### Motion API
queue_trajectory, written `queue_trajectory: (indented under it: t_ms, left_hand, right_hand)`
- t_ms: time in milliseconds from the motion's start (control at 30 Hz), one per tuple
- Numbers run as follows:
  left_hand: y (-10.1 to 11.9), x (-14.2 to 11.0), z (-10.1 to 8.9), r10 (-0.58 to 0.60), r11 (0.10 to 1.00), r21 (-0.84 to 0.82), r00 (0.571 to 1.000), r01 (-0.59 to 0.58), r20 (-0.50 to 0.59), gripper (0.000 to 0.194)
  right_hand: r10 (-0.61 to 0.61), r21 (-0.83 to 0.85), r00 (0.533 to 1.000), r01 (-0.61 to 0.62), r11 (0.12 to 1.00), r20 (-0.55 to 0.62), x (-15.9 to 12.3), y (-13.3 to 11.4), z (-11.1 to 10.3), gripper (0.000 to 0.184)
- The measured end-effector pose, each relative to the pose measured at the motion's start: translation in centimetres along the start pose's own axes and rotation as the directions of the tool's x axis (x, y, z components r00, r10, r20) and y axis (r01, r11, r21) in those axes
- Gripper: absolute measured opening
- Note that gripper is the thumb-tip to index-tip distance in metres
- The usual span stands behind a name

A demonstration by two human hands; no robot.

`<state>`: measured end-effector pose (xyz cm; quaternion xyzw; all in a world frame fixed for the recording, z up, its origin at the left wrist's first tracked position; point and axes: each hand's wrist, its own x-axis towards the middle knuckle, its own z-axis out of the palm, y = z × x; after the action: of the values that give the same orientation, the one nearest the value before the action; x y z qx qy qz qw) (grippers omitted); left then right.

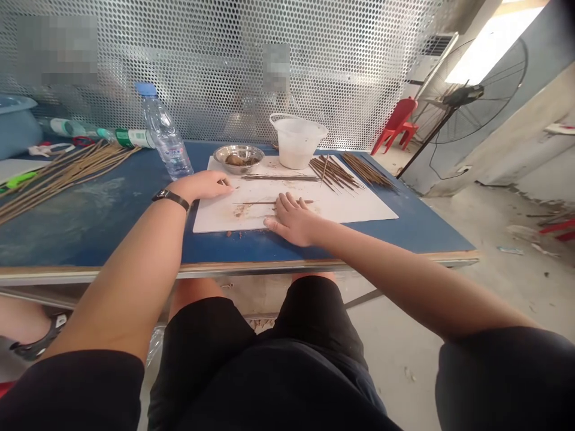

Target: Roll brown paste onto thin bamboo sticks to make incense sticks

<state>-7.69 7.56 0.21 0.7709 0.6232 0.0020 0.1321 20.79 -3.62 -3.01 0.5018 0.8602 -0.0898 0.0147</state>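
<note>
On the white board (359,206) my right hand (294,220) lies flat with its fingers stretched out. Beneath its fingers is a thin stick (254,203) whose right part is coated in brown paste. My left hand (209,184) rests at the board's left side, its fingers curled; whatever they may hold is hidden. Beyond the hands, several thin bare sticks (278,177) lie across the board. A steel bowl (238,157) with brown lumps inside stands behind them. Brown-coated sticks (336,172) are spread at the back right.
A white bucket (299,142) stands at the board's back edge. An upright water bottle (166,134) is beside my left hand. More coated sticks (368,170) lie far right, long bare sticks (67,173) at left. Perforated metal sheeting (202,66) rises behind the blue table (99,221).
</note>
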Motion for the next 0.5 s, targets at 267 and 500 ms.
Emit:
queue_trajectory:
  t_ms: [267,500]
  left_hand:
    - [-0.4,0.1,0.1,0.025,0.999,-0.025,1.000,-0.024,0.005,0.060]
    - [-0.6,0.2,0.3,0.031,0.999,-0.045,0.999,-0.030,0.012,0.059]
  right_hand:
    - [0.109,-0.006,0.994,-0.109,0.994,-0.010,5.0,1.2,-0.3,0.110]
    - [0.154,-0.069,0.987,-0.151,0.986,0.049,6.3,1.3,-1.1,0.107]
